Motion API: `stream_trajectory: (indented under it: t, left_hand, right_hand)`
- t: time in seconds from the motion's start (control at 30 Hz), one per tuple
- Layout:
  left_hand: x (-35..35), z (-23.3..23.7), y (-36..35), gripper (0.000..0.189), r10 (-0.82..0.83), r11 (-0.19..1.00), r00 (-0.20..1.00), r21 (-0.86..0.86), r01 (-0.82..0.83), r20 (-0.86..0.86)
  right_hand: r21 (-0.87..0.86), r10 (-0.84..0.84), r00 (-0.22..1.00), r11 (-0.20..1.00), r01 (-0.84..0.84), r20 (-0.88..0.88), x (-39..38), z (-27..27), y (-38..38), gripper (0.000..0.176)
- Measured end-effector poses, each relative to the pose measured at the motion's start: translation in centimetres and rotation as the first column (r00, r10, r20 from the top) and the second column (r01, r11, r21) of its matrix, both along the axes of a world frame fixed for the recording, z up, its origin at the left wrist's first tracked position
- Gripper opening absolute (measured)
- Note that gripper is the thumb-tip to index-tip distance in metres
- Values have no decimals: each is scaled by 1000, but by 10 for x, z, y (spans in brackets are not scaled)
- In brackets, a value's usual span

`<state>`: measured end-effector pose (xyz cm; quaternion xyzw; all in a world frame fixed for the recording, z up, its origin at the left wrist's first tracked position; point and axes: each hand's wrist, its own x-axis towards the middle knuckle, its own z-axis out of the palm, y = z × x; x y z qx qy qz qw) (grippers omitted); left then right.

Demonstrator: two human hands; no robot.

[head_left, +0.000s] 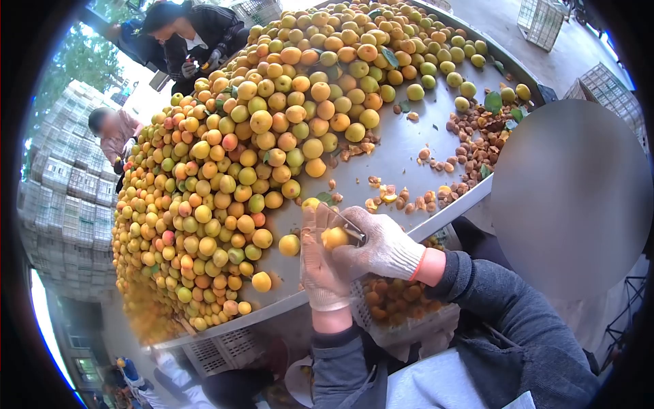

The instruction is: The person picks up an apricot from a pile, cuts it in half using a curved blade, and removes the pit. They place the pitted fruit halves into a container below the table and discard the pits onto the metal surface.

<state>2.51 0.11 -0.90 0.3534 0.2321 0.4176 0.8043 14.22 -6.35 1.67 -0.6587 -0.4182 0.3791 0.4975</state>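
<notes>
My left hand [321, 262], in a thin pale glove, is closed around a yellow-orange apricot [334, 237]. Close against it, my right hand [385, 249] in a white knitted glove grips a small metal knife [353, 230], whose blade meets or lies beside the fruit; the exact contact is hard to make out. Both hands are over the near edge of the metal table [409, 146]. A loose apricot [289, 245] sits just left of my left hand, and another [261, 281] lies nearer the edge.
A big heap of apricots [225, 170] covers the table's left and far side. Brown pits [470, 153] and fruit scraps lie to the right. Below my hands, a white crate [409, 334] holds apricot pieces. Co-workers [197, 41] stand across the table. Stacked crates [68, 198] rise at left.
</notes>
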Motion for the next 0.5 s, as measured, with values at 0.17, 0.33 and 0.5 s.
stream_trajectory:
  t: [0.17, 0.33, 0.5]
  left_hand:
    - [-14, -3, 3, 57, -128, 990, 968, 37, 139, -215]
    - [-32, -7, 14, 50, -66, 997, 998, -32, 67, 22]
    - [-25, -1, 15, 56, -11, 999, 987, -32, 17, 162]
  right_hand:
    - [203, 82, 972, 971, -128, 222, 13, 0, 0, 38]
    - [92, 26, 965, 994, -52, 260, 13, 2, -2, 21]
    - [71, 156, 923, 979, -193, 353, -2, 4, -7, 10]
